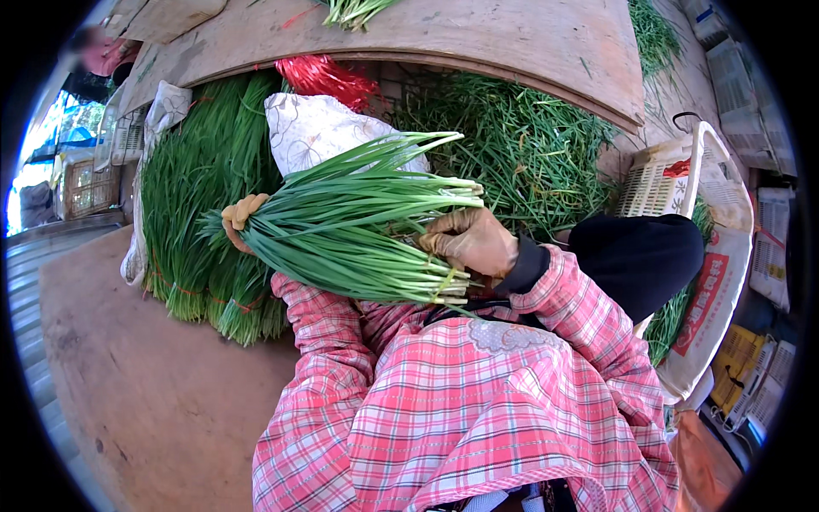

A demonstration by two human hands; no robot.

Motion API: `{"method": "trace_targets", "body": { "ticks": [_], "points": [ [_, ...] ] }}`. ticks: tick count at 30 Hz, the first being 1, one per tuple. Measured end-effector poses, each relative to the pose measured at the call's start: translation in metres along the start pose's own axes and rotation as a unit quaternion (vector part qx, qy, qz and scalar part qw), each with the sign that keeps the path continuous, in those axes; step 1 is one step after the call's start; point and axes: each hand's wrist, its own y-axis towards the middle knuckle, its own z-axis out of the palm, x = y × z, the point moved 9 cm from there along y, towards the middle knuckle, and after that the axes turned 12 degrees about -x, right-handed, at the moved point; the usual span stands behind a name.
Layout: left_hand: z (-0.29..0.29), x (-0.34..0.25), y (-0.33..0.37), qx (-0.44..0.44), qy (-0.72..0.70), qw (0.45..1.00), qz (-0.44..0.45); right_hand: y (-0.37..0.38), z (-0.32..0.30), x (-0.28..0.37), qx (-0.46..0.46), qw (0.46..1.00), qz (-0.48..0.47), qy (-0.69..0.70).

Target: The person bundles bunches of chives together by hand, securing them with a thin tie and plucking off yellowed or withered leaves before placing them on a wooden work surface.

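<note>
A large loose bunch of garlic chives (341, 209) lies across my lap, green leaves to the left and pale cut stems fanned out to the right. My left hand (245, 213) is wrapped round the gathered leaf ends; only its fingers show, the rest is behind the leaves. On the stem side, my right hand (473, 243), in a stained tan glove, has its fingers bent in among the pale stems, pinching some of them. The right fingertips are partly hidden by the stems.
Tied bundles of chives (205, 196) stand at the left on a brown board (153, 384). Ahead are a white sack (320, 128), red plastic ties (328, 81), a wooden tabletop (478, 34) and a heap of loose green leaves (520, 141). A white crate (657, 183) stands at the right.
</note>
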Motion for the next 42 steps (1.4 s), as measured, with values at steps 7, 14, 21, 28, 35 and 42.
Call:
{"method": "trace_targets", "body": {
  "ticks": [7,14,21,28,35,42],
  "points": [
    [-0.022,-0.016,0.006,-0.008,0.04,0.999,-0.011,-0.019,-0.16,-0.008,-0.238,0.717,-0.094,-0.649],
    [-0.09,-0.074,-0.008,-0.159,0.232,0.952,0.118,-0.001,-0.074,0.032,-0.091,0.954,-0.211,-0.193],
    [-0.001,-0.002,0.013,0.087,-0.014,0.988,-0.124,0.024,-0.02,0.047,0.139,0.921,-0.046,0.361],
    [0.021,0.008,0.035,0.029,0.042,0.997,-0.053,0.055,-0.031,0.074,0.044,0.99,-0.069,0.119],
    [-0.032,-0.008,0.007,-0.056,0.071,0.996,-0.022,0.067,-0.044,0.035,-0.083,0.989,-0.079,0.095],
    [-0.036,-0.016,0.013,-0.104,0.05,0.993,0.015,0.071,-0.067,0.04,-0.256,0.916,-0.177,-0.252]
  ]
}}
